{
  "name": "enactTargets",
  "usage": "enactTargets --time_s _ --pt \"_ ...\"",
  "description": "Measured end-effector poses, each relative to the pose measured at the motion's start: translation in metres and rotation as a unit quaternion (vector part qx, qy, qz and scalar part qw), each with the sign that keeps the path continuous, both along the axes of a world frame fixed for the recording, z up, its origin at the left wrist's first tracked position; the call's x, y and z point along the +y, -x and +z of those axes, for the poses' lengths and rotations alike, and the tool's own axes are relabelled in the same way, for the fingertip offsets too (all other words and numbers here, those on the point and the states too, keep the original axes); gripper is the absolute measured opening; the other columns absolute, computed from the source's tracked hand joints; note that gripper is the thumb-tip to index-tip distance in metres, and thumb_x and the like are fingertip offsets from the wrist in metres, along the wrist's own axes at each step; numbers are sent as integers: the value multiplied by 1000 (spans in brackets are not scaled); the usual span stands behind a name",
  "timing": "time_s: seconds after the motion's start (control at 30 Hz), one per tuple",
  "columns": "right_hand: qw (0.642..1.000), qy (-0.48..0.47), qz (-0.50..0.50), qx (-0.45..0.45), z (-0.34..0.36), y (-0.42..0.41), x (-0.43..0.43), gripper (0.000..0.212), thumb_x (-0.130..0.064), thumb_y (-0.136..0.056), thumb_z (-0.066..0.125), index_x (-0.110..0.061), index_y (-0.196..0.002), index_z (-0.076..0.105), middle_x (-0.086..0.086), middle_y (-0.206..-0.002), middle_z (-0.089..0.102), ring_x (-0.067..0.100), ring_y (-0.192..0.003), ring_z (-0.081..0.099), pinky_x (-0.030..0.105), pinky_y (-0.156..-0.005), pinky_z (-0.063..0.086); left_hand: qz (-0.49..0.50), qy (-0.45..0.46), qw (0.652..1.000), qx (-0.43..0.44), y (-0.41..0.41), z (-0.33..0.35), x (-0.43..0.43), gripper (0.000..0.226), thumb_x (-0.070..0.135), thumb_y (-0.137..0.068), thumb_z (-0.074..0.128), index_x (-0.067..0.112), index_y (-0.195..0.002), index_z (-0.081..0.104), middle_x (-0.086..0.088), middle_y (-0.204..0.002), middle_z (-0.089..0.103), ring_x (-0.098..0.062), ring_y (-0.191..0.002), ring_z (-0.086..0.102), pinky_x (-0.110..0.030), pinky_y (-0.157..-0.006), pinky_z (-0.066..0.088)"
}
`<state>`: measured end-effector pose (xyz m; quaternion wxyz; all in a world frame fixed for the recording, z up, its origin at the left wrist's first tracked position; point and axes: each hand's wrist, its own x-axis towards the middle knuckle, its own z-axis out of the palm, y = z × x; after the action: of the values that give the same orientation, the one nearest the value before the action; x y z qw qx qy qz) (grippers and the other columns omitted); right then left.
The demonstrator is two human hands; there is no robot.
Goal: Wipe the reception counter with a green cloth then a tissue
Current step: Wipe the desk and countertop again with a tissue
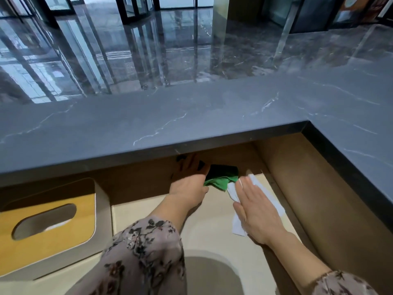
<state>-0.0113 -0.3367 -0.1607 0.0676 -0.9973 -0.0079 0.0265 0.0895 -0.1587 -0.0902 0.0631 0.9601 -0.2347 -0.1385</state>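
- The left hand [188,184] reaches forward under the overhang of the grey marble bench [191,116], low over the lower cream bench [148,209].
- Its fingers [187,165] look stretched out rather than curled, their tips lost in the shadow. Its thumb side lies against the left edge of the green cloth [221,182], with no plain grip on it.
- The green cloth sits bunched at the back of the lower cream bench, just under the overhang, between the two hands. Its rear part is dark in the shade.
- The right hand [255,211] is spread flat, palm down, fingers straight and close together, pressing on the tissue [271,199].
- The tissue is white and lies flat on the lower cream bench, showing beyond the hand on its right side and at the fingertips, where it touches the cloth.
- A tissue box [53,248] with a yellow top and an oval slot stands at the left, well apart from both hands.
- Both forearms come out of floral sleeves [144,252].
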Motion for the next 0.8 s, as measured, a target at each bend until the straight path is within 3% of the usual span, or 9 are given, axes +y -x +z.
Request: enactTargets --time_s 0.1,0.2,0.3,0.43,0.47,0.53,0.63,0.73,0.8 --pt "998 17 -33 -44 -4 -16 -14 66 -44 -97 10 -5 -128 53 12 -127 57 31 -122 51 38 -111 30 -3 -15 999 -47 -12 -2 8 55 33 -92 56 22 -142 38 -7 -154 26 -28 -144 16 -38 -117 18" --pt "995 42 -53 -69 12 -40 -15 51 -37 -94 17 -12 -88 61 7 -83 59 29 -83 57 37 -88 37 59 1 998 -29 -6 7 27 50 28 -94 53 24 -141 38 -5 -146 37 -28 -136 33 -38 -111 28" --pt "995 90 -41 17 34 -57 -11 56 -31 -94 11 -16 -93 65 6 -96 68 28 -93 60 35 -87 40 197 17 980 24 3 20 50 48 27 -96 51 28 -141 35 -6 -134 46 -30 -127 45 -39 -97 40" --pt "981 126 -112 97 39 -75 7 40 -26 -99 31 -12 -113 66 8 -122 64 27 -117 55 32 -99 38 337 -13 940 52 4 27 76 24 31 -96 48 15 -110 57 -5 -92 50 -27 -99 56 -31 -77 35" --pt "980 116 -122 105 38 -79 13 41 -27 -100 32 -12 -125 60 10 -135 55 29 -128 47 32 -106 34 359 -15 932 49 4 29 82 22 32 -95 49 14 -104 58 -5 -89 50 -26 -92 54 -30 -76 34" --pt "988 41 -128 80 35 -87 33 53 -31 -103 25 -10 -151 20 8 -159 12 26 -147 12 33 -119 12 394 -26 917 47 4 33 90 20 33 -95 49 14 -92 57 -5 -83 51 -24 -88 54 -29 -75 35" --pt "996 -15 -63 57 33 -100 80 57 -32 -104 18 -12 -151 -8 4 -159 -14 21 -148 -12 34 -120 -4 442 -44 894 64 2 37 100 33 32 -96 47 11 -72 48 -3 -70 44 -18 -66 46 -25 -63 35" --pt "996 -20 65 61 25 -96 134 55 -33 -101 19 -15 -153 10 9 -161 4 28 -148 2 39 -120 8 451 -48 889 65 -3 32 106 33 28 -98 46 9 -71 47 -3 -70 43 -19 -72 49 -24 -64 35" --pt "988 -32 112 100 35 -82 157 51 -38 -101 19 -15 -139 44 12 -148 39 31 -137 35 41 -109 29 441 -44 894 67 -7 29 104 27 28 -99 45 6 -88 57 -5 -86 52 -24 -96 57 -25 -73 36"
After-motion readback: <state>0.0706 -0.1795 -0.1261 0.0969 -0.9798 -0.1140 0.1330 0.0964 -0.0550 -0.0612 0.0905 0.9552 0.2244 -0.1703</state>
